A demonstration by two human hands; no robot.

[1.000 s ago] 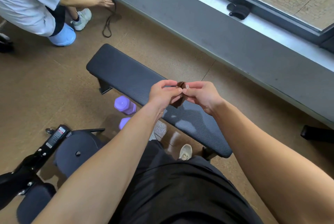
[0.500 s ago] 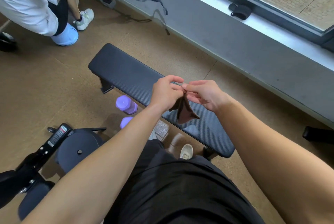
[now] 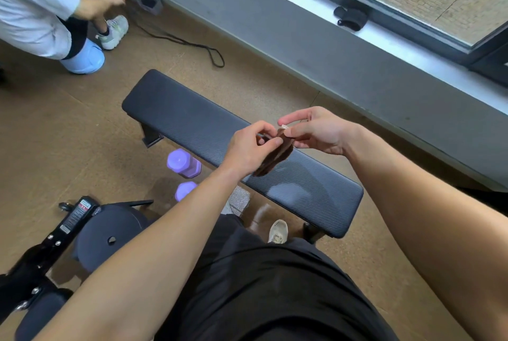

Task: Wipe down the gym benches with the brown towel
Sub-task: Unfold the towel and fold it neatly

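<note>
A flat black gym bench point(image 3: 192, 123) with a ribbed pad runs diagonally across the brown floor in front of me. Above its middle I hold a small brown towel point(image 3: 276, 156) with both hands. My left hand point(image 3: 247, 148) pinches its upper edge from the left. My right hand point(image 3: 313, 131) pinches the same edge from the right, fingers partly spread. The cloth hangs down in folds between them, clear of the pad.
Two purple dumbbell ends point(image 3: 182, 162) lie under the bench. A second black bench with a frame point(image 3: 68, 219) stands at lower left. A crouching person point(image 3: 33, 10) is at upper left by a black cord point(image 3: 192, 43). A grey wall ledge point(image 3: 384, 35) carries a black strap point(image 3: 350, 18).
The bunched towel has come open and now hangs lower between my hands. My hands have drawn slightly apart. The crouching person moved a hand to the wall outlet and the cord dropped to the floor.
</note>
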